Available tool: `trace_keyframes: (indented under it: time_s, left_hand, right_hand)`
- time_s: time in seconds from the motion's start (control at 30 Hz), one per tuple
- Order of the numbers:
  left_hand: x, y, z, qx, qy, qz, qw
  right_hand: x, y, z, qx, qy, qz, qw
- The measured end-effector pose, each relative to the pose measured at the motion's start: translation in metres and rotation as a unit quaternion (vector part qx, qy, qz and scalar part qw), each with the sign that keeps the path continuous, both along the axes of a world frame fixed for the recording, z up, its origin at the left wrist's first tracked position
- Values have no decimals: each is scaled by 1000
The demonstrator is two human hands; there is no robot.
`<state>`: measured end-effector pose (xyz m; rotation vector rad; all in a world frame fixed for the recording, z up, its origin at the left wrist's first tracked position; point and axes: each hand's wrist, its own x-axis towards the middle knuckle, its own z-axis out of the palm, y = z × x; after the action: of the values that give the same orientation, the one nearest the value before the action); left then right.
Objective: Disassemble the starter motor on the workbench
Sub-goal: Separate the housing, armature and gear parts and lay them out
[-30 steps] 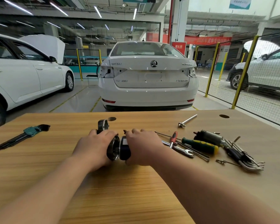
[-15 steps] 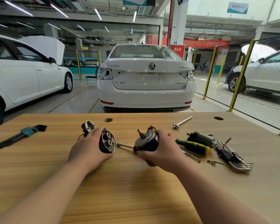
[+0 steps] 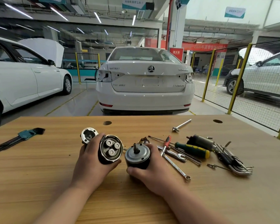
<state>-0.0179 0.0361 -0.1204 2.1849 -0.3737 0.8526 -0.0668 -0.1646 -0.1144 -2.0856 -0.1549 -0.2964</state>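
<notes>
Pulled apart within the last second: the black-and-silver gear housing with three small planet gears [image 3: 110,150] and the black cylindrical motor body with grey end plate and short pinion shaft [image 3: 137,156], previously butted together as one unit. Now held just beside each other without touching, over the middle of the wooden workbench top [image 3: 39,175], about midway between its left and right edges. Open faces turned up toward the camera. Judged: main separation step done; gears and internal parts still to be lifted out.

Gripped in the left hand [image 3: 90,165]: the gear housing, with fingers curled over its far side and thumb under its lower rim. Gripped in the right hand [image 3: 152,172]: the motor body, with thumb against the near wall and fingers wrapped behind.

Lying untouched toward the right edge: red-handled screwdriver [image 3: 167,140] and green-and-yellow-handled screwdriver [image 3: 192,150].
</notes>
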Motion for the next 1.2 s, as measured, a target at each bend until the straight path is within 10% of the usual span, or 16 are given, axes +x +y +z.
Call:
trace_keyframes:
  time_s: [0.5, 0.67, 0.87, 1.2]
  left_hand:
    - [-29, 2, 5, -9, 8, -1, 1000]
    - [-31, 1, 3, 13, 12, -5, 1000]
    - [-35, 6, -1, -5, 41, -10, 999]
    - [-35, 5, 4, 55, 41, -3, 998]
  right_hand:
    - [-1, 4, 5, -45, -22, -144, 988]
    - [-24, 40, 29, -167, -325, -127, 922]
    - [-10, 77, 39, -344, -217, -29, 913]
    - [-1, 84, 57, -360, -217, -47, 906]
